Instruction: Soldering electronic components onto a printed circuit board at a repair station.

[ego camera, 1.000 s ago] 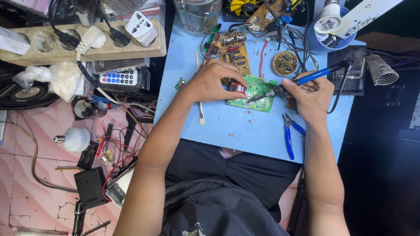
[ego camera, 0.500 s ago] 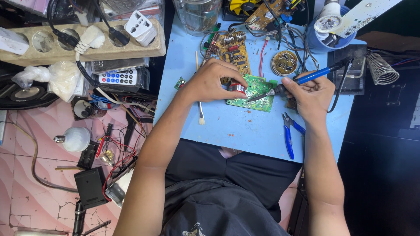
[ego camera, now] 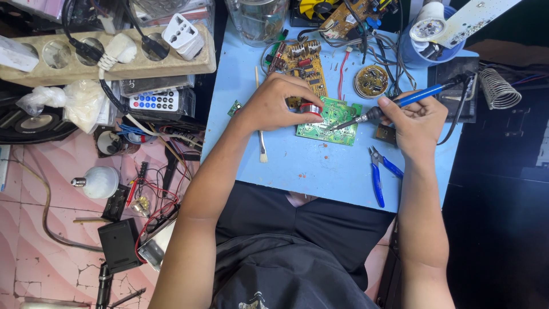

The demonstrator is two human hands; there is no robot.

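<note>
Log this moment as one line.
left hand: steadies green circuit board | right hand: holds soldering iron, tip on board | blue cutters: idle

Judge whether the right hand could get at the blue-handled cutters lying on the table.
Probably yes: the blue-handled cutters lie uncovered just below the right hand, but that hand holds the soldering iron.

A small light-blue bench point(ego camera: 297, 171) is standing in even, soft light, its top taking up the middle of the view. To its left a pink tiled floor point(ego camera: 34, 229) with wavy pale streaks and cracked joints is showing. A beige power strip point(ego camera: 108, 66) is lying along the upper left, and the right side is sitting in deep shadow
</note>
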